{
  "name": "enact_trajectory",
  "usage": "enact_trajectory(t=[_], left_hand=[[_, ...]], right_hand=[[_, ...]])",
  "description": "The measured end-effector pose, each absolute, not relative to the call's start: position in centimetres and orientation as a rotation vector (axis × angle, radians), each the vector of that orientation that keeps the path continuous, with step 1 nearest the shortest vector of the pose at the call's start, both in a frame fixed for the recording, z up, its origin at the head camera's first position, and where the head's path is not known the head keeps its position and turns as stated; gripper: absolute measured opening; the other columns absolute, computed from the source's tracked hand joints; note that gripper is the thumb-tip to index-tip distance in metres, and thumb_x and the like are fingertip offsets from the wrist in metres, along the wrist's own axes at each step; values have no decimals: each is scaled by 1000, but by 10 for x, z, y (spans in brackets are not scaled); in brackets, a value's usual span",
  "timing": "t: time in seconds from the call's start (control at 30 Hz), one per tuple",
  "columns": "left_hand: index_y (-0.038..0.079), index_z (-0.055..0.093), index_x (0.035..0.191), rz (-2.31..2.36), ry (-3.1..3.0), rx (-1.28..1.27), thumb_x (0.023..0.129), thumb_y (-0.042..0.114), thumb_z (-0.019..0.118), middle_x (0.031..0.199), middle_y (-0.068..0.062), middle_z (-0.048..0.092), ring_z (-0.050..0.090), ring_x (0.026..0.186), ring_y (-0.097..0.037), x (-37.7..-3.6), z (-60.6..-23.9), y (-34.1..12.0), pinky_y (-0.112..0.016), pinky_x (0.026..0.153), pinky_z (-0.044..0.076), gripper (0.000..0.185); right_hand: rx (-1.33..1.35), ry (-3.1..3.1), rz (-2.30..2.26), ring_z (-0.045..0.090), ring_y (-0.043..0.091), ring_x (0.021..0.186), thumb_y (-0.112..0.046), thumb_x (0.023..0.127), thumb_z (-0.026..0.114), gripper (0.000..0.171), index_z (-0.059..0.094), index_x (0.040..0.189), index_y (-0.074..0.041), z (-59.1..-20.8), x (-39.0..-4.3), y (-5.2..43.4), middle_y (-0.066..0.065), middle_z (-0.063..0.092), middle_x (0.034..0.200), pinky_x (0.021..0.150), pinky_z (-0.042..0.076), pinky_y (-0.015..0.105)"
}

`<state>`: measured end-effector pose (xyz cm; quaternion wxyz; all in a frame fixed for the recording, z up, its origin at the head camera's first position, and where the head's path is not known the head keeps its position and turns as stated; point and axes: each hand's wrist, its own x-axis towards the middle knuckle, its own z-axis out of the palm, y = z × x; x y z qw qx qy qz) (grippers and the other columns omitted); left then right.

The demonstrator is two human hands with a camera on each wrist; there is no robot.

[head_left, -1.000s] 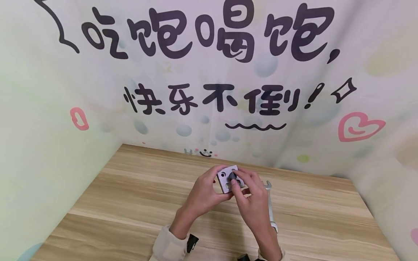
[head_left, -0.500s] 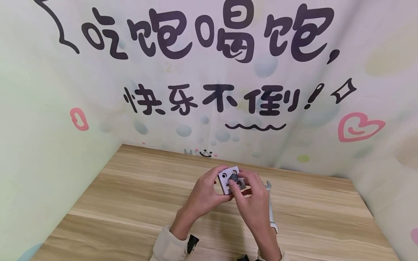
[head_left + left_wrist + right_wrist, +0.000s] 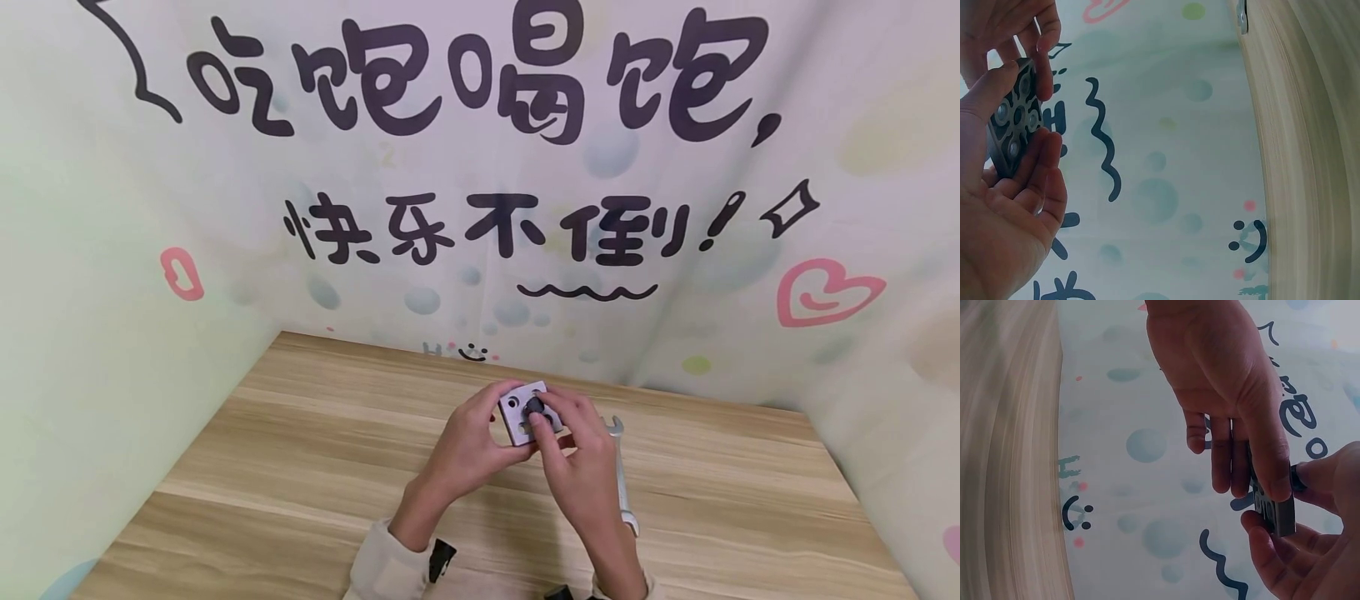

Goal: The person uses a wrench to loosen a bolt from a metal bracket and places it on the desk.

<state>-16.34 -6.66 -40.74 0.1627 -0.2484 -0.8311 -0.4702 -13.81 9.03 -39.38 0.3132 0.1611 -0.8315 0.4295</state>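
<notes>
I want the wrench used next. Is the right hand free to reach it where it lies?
Probably not yet: the right hand pinches a dark knob on the block. The wrench lies uncovered on the table beside it.

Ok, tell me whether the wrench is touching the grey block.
Apart. The head view shows the wrench lying on the table, while the left hand holds the grey block away from it.
</notes>
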Motion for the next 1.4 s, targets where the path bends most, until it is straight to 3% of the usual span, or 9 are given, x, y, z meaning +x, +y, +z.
enact_trajectory(t=[0.53,0.8,1.13,1.4], left_hand=[[6,56,130,-1321,-2361,-714,72,18,89,117,-5,67,59,91,-12,-164,-408,-67,-25,75,50,67],[7,56,130,-1330,-2351,-704,71,14,90,120,-5,66,60,95,-13,-163,-408,-69,-28,77,52,68],[7,56,130,-1351,-2364,-719,71,15,90,119,-4,66,59,96,-12,-163,-408,-66,-27,78,50,68],[7,56,130,-1347,-2358,-713,71,15,90,120,-4,66,60,97,-12,-163,-408,-67,-27,78,51,68]], right_hand=[[480,-2192,1112,65,20,93,1,87,72,30,72,116,-7,-394,-139,92,8,66,117,59,53,22],[467,-2266,1181,67,19,87,-3,82,79,46,62,125,-5,-393,-138,92,9,64,117,58,54,24],[396,-2184,1185,70,20,80,-6,84,78,26,64,106,-3,-394,-139,90,10,68,111,57,54,26],[416,-2178,1145,65,14,77,-5,85,76,23,68,107,-5,-392,-139,90,7,68,107,57,54,23]])
